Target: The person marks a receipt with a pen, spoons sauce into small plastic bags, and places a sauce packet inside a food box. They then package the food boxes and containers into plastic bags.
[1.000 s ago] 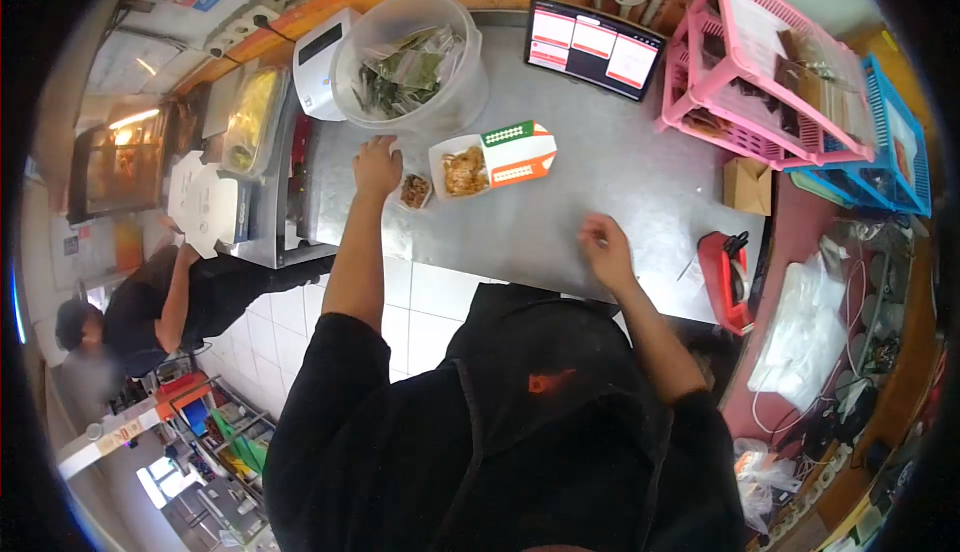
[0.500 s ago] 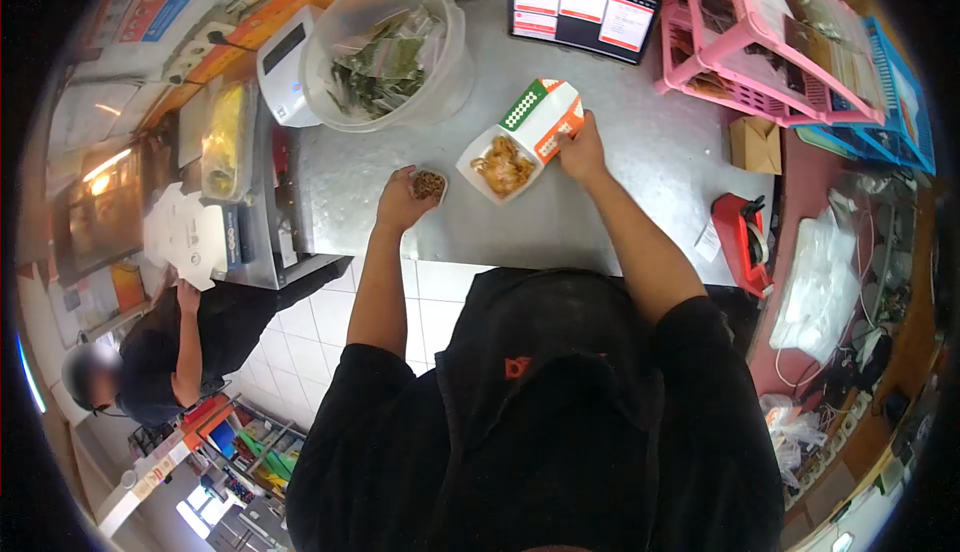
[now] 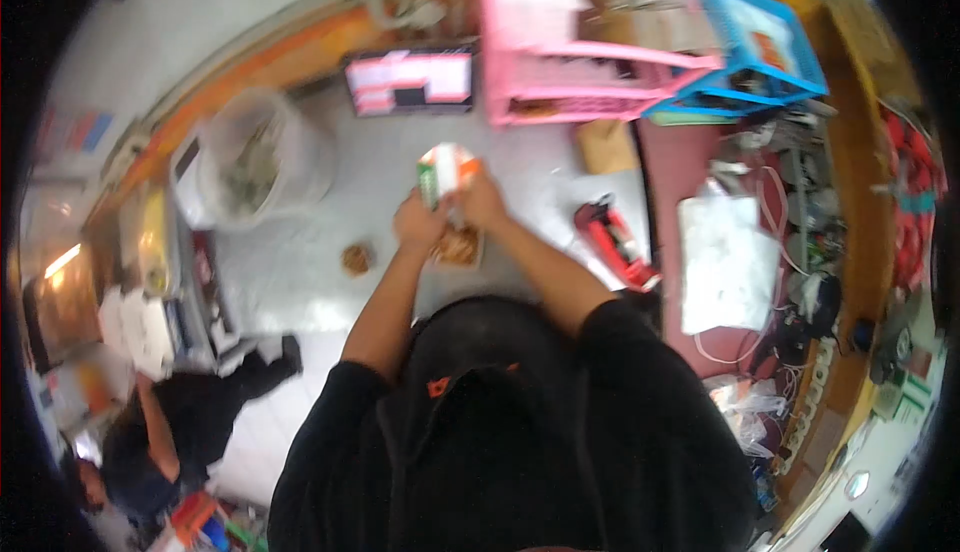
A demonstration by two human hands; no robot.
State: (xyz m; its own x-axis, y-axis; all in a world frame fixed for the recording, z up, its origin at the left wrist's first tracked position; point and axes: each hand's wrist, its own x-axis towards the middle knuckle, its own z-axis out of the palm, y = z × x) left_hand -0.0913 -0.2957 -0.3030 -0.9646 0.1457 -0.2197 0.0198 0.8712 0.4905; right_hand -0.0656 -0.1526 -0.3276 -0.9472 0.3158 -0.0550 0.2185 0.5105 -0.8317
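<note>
A takeaway box (image 3: pixel 447 164) with a green, white and orange lid stands open on the metal table, blurred by motion. Brown food (image 3: pixel 459 246) shows in its lower half. My left hand (image 3: pixel 421 220) closes on the left side of the box near the lid's fold. On the opposite side, my right hand (image 3: pixel 482 201) grips the orange edge. Both sets of fingers are partly hidden. To the left of my left forearm, apart from both hands, sits a small cup of brown bits (image 3: pixel 356 259).
Behind the box stand a clear bucket of green packets (image 3: pixel 250 172) and a screen (image 3: pixel 410 83). A pink rack (image 3: pixel 600 107), blue basket (image 3: pixel 770 77), brown paper bag (image 3: pixel 606 147) and red tape dispenser (image 3: pixel 615 244) are rightward. Another person (image 3: pixel 150 452) works at lower left.
My left hand has let go of the small cup and moved right onto the box. My right hand still holds the box. The view has swung rightward, shifting the table's things left.
</note>
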